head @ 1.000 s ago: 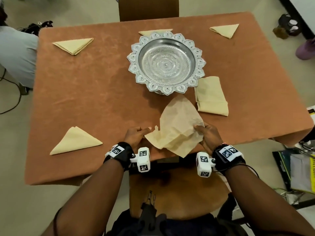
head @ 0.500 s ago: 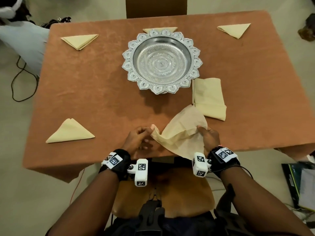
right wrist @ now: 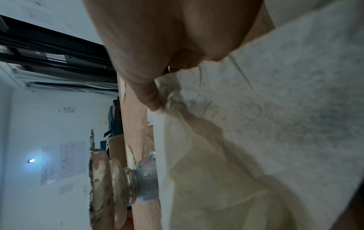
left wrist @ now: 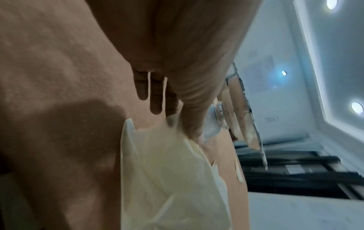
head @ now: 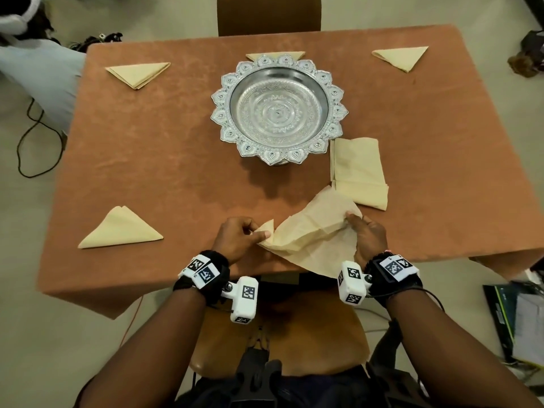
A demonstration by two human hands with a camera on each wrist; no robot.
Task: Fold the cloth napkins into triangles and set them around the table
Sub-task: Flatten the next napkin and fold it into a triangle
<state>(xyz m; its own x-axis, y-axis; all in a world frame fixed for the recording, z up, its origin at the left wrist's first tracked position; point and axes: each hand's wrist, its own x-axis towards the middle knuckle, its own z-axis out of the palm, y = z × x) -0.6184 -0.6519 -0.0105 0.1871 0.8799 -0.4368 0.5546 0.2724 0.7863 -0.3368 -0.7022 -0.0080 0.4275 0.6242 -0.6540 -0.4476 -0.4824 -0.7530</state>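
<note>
A loose cream napkin (head: 315, 231) lies crumpled at the near edge of the brown table (head: 153, 172), one side hanging over the edge. My left hand (head: 244, 235) pinches its left corner between thumb and fingers; in the left wrist view the napkin (left wrist: 167, 171) spreads below the left hand (left wrist: 177, 118). My right hand (head: 365, 234) grips its right edge, and the right wrist view shows the thumb (right wrist: 149, 99) bunching the napkin (right wrist: 226, 140). Folded triangle napkins lie at near left (head: 120, 229), far left (head: 138, 73), far right (head: 401, 57) and behind the bowl (head: 275, 55).
A silver pedestal bowl (head: 279, 108) with a petal rim stands mid-table. A stack of folded napkins (head: 359, 172) lies just right of it. A chair back (head: 269, 13) stands at the far side, and cables and papers lie on the floor around the table.
The napkin has come down from a raised bunch to lie flatter on the table. My hands have moved apart, the left still pinching its corner.
</note>
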